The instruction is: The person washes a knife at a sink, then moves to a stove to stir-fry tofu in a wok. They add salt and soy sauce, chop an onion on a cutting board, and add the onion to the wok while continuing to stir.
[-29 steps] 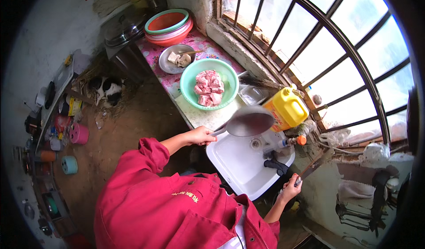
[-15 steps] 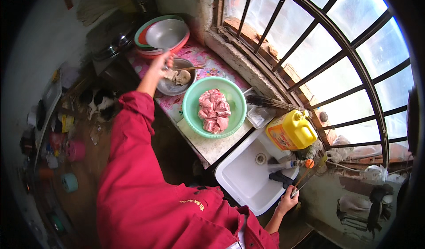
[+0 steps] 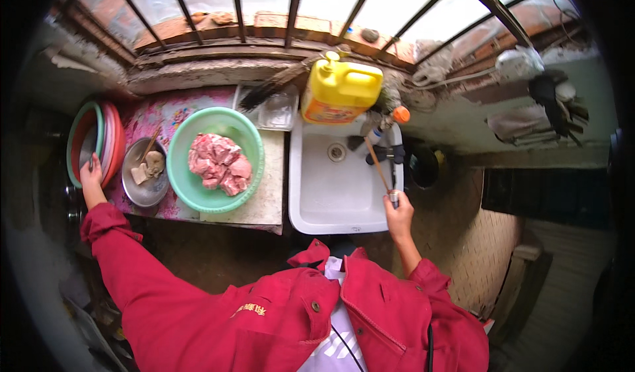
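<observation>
At the far left, my left hand (image 3: 91, 172) has its fingers closed at the rim of a grey metal basin (image 3: 88, 148), which sits in a tilted stack of red and green basins (image 3: 114, 144). My right hand (image 3: 398, 216) is over the right edge of the white sink (image 3: 311, 221). It grips a thin brown stick (image 3: 378, 165) and a slim dark tool with a silver-and-black handle (image 3: 394, 200); the tool's kind is unclear. Between my hands, raw meat pieces (image 3: 219, 164) lie in a mint-green basin (image 3: 177, 188). A metal bowl (image 3: 147, 193) beside it holds pale lumps and wooden sticks.
A yellow jug (image 3: 340, 91) stands behind the sink, near an orange-knobbed tap (image 3: 401, 114). A dark brush (image 3: 271, 89) lies over a clear plastic tray (image 3: 278, 114). Black items (image 3: 389, 154) rest at the sink's right side. Window bars (image 3: 294, 11) run along the back.
My view has turned right and come level with the counter. My left hand has moved from above the metal bowl to the basin stack. My right hand keeps its hold, now at the sink's edge.
</observation>
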`<state>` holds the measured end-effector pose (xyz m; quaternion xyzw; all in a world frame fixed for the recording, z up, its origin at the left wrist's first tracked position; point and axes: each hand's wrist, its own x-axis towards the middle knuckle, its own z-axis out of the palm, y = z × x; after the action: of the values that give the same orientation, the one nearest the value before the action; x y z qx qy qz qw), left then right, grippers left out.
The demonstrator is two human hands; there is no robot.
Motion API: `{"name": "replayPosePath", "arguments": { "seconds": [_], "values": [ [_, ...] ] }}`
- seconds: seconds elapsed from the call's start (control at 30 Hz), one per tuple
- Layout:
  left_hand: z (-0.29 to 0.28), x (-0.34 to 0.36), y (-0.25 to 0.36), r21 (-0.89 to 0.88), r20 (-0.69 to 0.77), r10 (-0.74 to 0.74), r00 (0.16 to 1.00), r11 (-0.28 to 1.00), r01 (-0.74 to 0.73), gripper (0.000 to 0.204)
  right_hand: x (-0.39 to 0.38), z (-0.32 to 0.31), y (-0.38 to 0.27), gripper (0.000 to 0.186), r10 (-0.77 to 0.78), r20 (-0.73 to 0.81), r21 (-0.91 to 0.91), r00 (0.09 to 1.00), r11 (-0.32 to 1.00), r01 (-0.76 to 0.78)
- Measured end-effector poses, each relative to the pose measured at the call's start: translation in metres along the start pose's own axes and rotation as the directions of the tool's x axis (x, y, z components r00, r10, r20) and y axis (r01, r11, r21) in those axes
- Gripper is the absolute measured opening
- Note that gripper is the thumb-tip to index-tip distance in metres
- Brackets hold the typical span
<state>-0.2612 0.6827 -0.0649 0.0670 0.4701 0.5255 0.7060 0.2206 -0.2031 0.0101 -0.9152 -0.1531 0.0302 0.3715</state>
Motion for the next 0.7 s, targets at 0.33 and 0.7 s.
{"name": "replayPosePath", "arguments": {
  "seconds": [0.33, 0.7],
  "values": [
    [0.055, -0.386, -0.348, 0.639, 0.361, -0.01, 0.933, 0.731, -0.24, 0.009, -0.028, 0.033, 0.077, 0.018, 0.252, 0.248, -0.123, 0.935, 0.966, -0.227],
    [0.01, -0.622, -0.685, 0.973, -0.023, -0.933, 0.36, 0.062, 0.224, 0.032, 0.067, 0.103, 0.14, 0.017, 0.463, 0.775, 0.351, 0.431, 0.251, -0.902]
  ]
}}
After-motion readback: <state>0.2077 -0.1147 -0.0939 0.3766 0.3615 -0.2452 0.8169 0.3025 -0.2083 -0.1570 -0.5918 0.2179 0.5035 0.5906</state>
